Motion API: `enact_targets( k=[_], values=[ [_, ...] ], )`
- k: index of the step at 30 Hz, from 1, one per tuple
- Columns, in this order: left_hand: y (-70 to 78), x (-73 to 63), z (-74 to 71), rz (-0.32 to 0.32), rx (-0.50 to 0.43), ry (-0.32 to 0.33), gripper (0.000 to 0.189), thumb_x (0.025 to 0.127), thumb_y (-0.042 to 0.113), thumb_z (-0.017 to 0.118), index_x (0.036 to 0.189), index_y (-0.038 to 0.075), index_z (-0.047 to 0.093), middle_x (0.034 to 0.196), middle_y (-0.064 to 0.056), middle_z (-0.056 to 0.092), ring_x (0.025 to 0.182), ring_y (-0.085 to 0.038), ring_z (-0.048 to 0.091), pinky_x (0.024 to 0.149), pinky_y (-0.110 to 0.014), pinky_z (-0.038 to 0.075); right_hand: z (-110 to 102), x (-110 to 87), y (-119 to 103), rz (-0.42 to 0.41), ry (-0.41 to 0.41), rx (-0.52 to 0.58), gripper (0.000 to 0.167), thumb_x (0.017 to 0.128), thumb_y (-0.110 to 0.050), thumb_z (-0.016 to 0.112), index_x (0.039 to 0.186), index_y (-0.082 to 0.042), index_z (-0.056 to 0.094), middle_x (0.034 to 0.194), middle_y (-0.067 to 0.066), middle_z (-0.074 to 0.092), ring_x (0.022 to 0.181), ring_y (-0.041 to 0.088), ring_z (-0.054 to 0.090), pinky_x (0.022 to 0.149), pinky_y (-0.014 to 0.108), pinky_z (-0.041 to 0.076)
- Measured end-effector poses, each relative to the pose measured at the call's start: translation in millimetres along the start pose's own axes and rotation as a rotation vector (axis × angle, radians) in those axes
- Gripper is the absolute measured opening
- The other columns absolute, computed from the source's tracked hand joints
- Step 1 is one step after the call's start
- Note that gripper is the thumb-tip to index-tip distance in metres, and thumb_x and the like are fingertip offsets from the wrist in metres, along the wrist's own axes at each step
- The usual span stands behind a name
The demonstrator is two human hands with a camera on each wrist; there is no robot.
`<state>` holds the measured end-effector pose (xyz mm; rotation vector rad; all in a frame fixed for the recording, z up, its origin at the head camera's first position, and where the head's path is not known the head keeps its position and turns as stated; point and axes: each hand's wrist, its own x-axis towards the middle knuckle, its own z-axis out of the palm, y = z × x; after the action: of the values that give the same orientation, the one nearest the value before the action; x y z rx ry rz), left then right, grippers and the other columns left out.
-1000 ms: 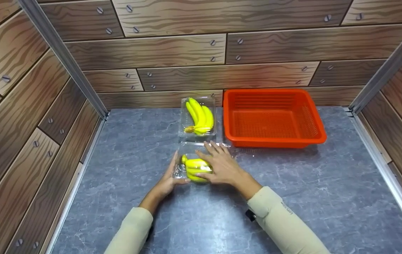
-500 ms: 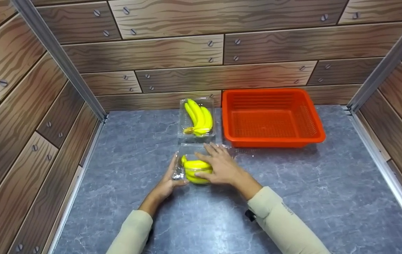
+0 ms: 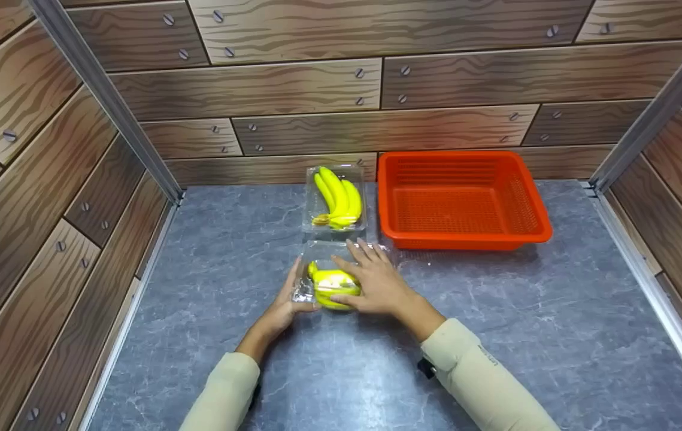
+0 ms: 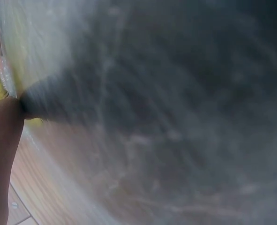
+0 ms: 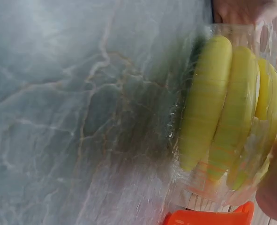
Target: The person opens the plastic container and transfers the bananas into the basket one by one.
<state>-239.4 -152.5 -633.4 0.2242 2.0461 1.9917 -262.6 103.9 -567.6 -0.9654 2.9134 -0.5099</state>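
A clear plastic clamshell box [image 3: 324, 251] lies in front of me with a bunch of bananas [image 3: 329, 289] in it. My left hand [image 3: 279, 310] braces the box's left side with straight fingers, its thumb at the near corner. Spread over the right part of the box's top, the fingers of my right hand [image 3: 379, 284] touch the clear plastic and hide some of the fruit. In the right wrist view the bananas [image 5: 208, 103] show through the box's side. The left wrist view is mostly dark and blurred tabletop.
Just behind stands a second clear box [image 3: 311, 179] with more bananas [image 3: 341, 200] inside. An orange-red plastic basket [image 3: 466, 240] stands to its right, against the back wall. Wood-patterned panels enclose the grey tabletop [image 3: 215, 239] at the back and sides.
Both hands and the box stay in nearly the same place. The head view has shifted slightly.
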Motion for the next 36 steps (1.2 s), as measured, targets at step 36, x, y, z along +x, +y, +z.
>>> enact_targets(
  k=[36],
  values=[
    [-0.2, -0.1, 4.9, 0.005, 0.000, 0.051, 0.121, 0.076, -0.006, 0.072, 0.173, 0.013, 0.002, 0.182, -0.016, -0.001, 0.170, -0.040, -0.003, 0.137, -0.062, -0.001, -10, -29.4, 42, -0.058, -0.004, 0.167, 0.097, 0.086, -0.068, 0.077, 0.165, -0.024, 0.042, 0.179, 0.016, 0.021, 0.166, 0.045, 0.022, 0.130, 0.073, 0.021]
  ],
)
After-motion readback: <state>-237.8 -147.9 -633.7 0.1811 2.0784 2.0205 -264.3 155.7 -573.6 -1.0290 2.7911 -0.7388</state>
